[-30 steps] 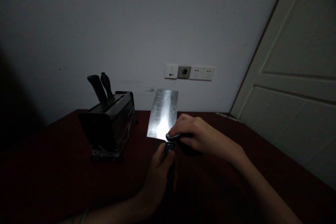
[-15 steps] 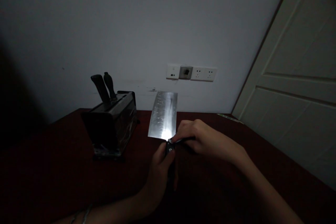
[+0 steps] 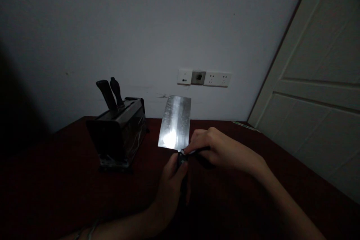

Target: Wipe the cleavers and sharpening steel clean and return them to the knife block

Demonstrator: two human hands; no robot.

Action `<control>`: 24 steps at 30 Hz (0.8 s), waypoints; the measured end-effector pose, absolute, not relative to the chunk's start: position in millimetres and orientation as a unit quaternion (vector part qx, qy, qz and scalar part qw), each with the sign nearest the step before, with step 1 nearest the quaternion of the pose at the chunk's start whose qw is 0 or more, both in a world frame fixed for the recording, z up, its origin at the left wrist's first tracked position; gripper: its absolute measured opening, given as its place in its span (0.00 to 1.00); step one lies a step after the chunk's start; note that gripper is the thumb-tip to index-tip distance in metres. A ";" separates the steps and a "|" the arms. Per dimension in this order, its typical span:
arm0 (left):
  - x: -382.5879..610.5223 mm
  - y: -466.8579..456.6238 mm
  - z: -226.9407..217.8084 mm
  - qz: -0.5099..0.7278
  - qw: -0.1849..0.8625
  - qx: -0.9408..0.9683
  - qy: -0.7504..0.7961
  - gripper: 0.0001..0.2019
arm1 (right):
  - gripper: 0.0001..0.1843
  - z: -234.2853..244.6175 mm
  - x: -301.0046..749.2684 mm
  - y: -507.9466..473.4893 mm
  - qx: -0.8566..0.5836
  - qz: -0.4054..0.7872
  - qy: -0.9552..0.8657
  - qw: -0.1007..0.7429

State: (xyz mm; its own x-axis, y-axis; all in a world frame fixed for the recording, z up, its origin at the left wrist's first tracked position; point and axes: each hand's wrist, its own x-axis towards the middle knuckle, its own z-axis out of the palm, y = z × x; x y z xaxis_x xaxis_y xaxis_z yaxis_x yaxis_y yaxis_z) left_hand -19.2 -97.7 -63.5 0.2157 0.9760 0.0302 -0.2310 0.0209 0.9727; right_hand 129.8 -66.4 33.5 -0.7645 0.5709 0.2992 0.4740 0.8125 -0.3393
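Observation:
A cleaver [image 3: 177,120] with a wide, shiny metal blade points up and away from me, tilted toward the wall. My left hand [image 3: 168,185] is wrapped round its black handle [image 3: 182,159], the thumb lying along it. My right hand [image 3: 209,146] is closed on a small black-handled tool [image 3: 199,150] whose pale end meets the cleaver where blade and handle join. Its kind is hard to make out in the dim light. A bright glare lies on the lower blade.
On the left of the dark red table [image 3: 67,172] stands a knife block [image 3: 118,131] with two black handles [image 3: 107,93] sticking up. Behind are a white wall with a socket panel [image 3: 213,79] and, at the right, a panelled door [image 3: 317,93]. A thin strip [image 3: 246,126] lies near the back edge.
The cleaver blade has tilted slightly, and its bright glare has moved up and left from the blade's base. Both hands keep nearly the same place and grip.

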 end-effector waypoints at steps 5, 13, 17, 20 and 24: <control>-18.9 -99.5 -63.8 0.495 0.609 0.488 0.382 0.14 | 0.19 32.4 127.8 -65.9 -0.273 0.117 -0.932 0.206; -18.6 -98.0 -63.2 0.491 0.609 0.496 0.377 0.13 | 0.20 32.0 127.8 -66.2 -0.280 0.111 -0.933 0.197; -19.2 -100.2 -63.7 0.488 0.610 0.495 0.380 0.13 | 0.22 35.9 134.4 -68.2 -0.280 0.134 -0.929 0.201; -19.1 -102.0 -64.3 0.490 0.607 0.497 0.380 0.13 | 0.21 35.3 132.5 -67.6 -0.272 0.127 -0.932 0.201; -18.0 -101.6 -65.1 0.489 0.605 0.496 0.386 0.13 | 0.18 30.1 125.7 -64.9 -0.275 0.104 -0.937 0.189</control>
